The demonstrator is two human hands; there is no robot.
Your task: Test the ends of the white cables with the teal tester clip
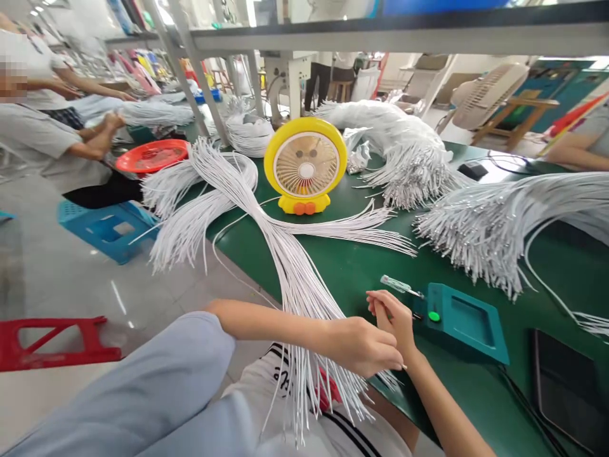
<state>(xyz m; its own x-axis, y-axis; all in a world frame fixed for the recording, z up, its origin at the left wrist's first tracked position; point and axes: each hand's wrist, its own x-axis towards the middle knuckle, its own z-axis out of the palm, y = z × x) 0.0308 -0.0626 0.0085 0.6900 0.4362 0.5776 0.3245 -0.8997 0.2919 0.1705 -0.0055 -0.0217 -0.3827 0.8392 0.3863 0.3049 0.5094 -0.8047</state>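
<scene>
Over the bundle of white cables [304, 279] that drapes across the table edge onto my lap, my left hand [364, 346] is closed in a pinch. A thin pale cable end pokes out beneath its fingertips. My right hand [394, 317] is just beyond it, fingers pressed together beside a teal box [466, 320] with a green button. What the right fingers hold, if anything, is too small to make out. A small clear-bodied piece with a metal tip [400, 285] lies just past the right fingertips, pointing at the box.
A yellow fan [305, 166] stands behind the cables. More cable bundles [485, 235] lie on the green table [352, 263]. A black phone [566, 387] is at right. Co-workers sit at left near a red tray [152, 155] and blue stool [111, 228].
</scene>
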